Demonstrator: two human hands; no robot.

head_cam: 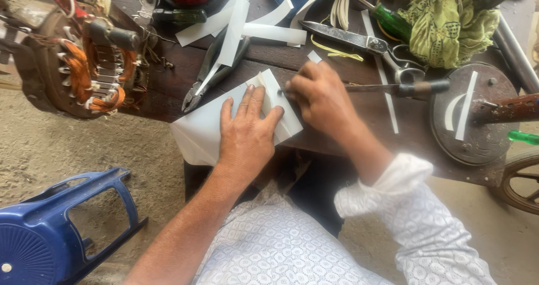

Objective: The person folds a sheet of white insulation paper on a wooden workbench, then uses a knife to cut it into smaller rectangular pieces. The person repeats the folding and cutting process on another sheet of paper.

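Fingers (250,102) of the left hand (245,136) lie spread and flat on a folded white sheet (202,125), gripping nothing but pressing it down, evidently so that it cannot slide on the counter (348,133). That sheet sits at the near edge of the dark wooden counter, its lower corner hanging past the edge, which keeps it within easy reach of the seated person. Just beside it, the right hand (320,97) is curled closed around a slim metal blade with a dark handle (393,87), held low and nearly level, its tip meeting the sheet's upturned fold (272,88); such a shallow angle suits running along a crease. Whether the tip is cutting or only scoring cannot be told. Behind the sheet lie pliers (210,74) with a white strip (233,30) across them, and more cut strips (275,32) are scattered near, seemingly pieces already parted. Scissors (359,41) lie farther back, beside a green cloth (449,24). To the right sits a round metal plate (477,139). At the far left stands a motor stator with copper windings (78,66), and a blue plastic stool (56,229) lies tipped on the floor.
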